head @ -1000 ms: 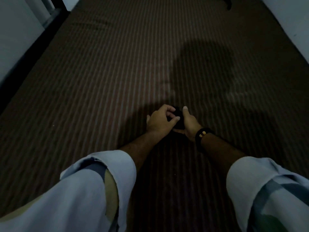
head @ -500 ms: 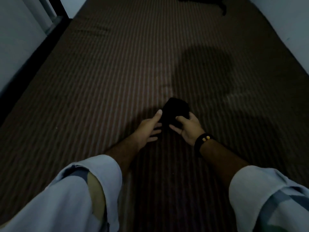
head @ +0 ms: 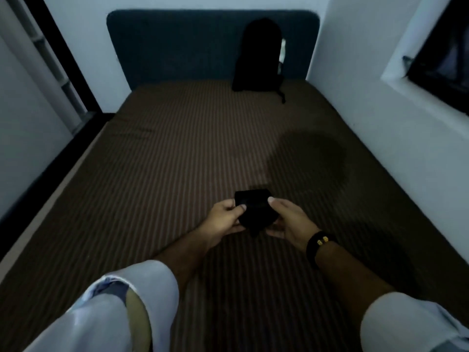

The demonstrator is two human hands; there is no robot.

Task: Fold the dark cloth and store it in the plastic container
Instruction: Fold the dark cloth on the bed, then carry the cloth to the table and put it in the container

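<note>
A small folded dark cloth (head: 254, 208) is held up just above the brown striped bed sheet (head: 157, 174), near the middle of the view. My left hand (head: 224, 216) grips its left edge with thumb on top. Gripping its right edge is my right hand (head: 289, 219), which wears a black band with gold beads on the wrist. One corner of the cloth hangs down between my hands. No plastic container is in view.
A black backpack (head: 258, 57) leans against the dark blue headboard (head: 177, 47) at the far end of the bed. White walls close in on the right and left. A dark window (head: 441, 52) sits at the upper right.
The cloth has been lifted off the sheet and both hands now hold it by its sides. The view has tilted up, showing the headboard and backpack.
</note>
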